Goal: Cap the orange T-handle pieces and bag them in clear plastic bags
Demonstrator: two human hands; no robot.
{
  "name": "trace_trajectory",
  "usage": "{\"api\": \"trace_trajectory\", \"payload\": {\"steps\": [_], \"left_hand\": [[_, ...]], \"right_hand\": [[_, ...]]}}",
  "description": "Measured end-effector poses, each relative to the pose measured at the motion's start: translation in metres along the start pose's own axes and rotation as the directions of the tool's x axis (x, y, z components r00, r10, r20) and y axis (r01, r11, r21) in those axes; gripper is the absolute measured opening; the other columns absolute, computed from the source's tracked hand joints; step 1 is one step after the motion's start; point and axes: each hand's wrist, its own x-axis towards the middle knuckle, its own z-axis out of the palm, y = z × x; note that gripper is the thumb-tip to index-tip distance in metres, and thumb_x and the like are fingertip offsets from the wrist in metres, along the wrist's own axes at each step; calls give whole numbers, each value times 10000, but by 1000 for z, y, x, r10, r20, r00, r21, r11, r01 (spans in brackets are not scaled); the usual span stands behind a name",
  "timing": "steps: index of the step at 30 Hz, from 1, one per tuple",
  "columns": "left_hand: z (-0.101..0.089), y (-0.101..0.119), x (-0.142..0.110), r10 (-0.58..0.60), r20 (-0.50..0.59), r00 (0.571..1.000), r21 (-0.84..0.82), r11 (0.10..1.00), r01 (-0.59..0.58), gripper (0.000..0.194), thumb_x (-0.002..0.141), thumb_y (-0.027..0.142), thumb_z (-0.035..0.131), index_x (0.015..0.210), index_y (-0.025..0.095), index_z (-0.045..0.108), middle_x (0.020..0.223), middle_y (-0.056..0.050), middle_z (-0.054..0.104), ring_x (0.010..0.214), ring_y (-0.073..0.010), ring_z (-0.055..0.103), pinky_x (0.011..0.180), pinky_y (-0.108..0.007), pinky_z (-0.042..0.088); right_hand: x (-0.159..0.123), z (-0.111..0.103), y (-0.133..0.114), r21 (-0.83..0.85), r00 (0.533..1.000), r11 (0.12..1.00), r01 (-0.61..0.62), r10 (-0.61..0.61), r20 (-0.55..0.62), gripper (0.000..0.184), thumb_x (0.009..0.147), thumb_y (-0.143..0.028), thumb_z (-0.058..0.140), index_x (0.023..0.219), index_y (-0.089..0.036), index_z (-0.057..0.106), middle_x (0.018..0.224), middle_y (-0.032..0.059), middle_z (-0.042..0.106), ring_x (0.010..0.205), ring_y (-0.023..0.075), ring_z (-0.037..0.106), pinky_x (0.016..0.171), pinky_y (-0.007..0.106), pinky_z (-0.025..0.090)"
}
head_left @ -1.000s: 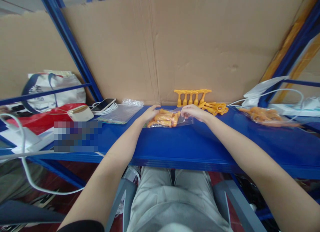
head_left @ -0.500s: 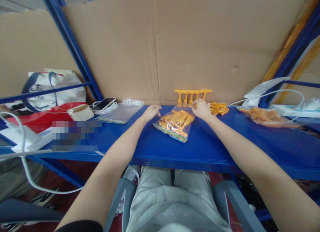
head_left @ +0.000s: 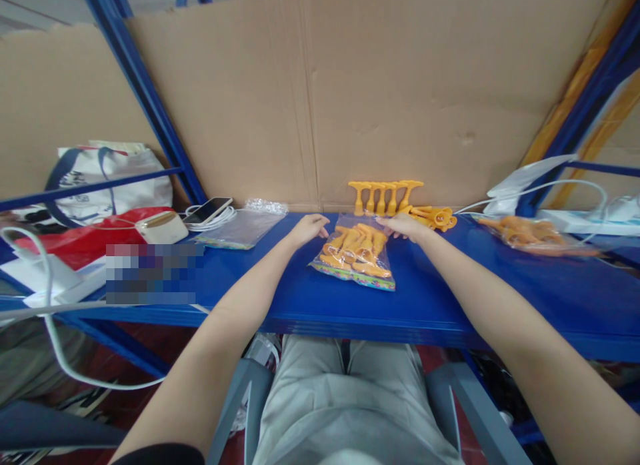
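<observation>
A clear plastic bag [head_left: 354, 248] filled with orange-yellow plastic pieces lies on the blue tabletop in front of me. To its left, my left hand [head_left: 309, 230] has its fingers apart and slightly bent, close to the bag's side and holding nothing. The fingers of my right hand [head_left: 404, 226] meet the bag's upper right edge and appear to pinch it; the fingertips are partly hidden. Behind the bag, several orange T-topped plastic pieces [head_left: 383, 197] stand upright in a row. More loose orange pieces [head_left: 436, 217] lie just beyond my right hand.
Another bag of orange pieces [head_left: 533, 233] lies to the right near white cables. On the left are a flat clear bag [head_left: 243, 226], a phone [head_left: 213, 209] on a coiled cable, a red bag [head_left: 100, 233] and a power adapter. Cardboard [head_left: 400, 91] walls the back.
The bag has turned, its patterned end swinging toward the right. My right hand has come down from the loose pieces to the bag's edge; my left hand has shifted slightly right.
</observation>
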Motion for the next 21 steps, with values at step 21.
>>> {"api": "trace_trajectory", "payload": {"steps": [21], "left_hand": [[-3,-10,6,-140,-181,973,-197,975,103,346,597,-12,740,875,137,598,567,37,631,654,-158,650,779,-300,520]], "right_hand": [[-16,28,-20,672,977,725,-148,2,213,270,823,19,618,617,-154,598,584,-7,639,532,81,581,630,205,506]]}}
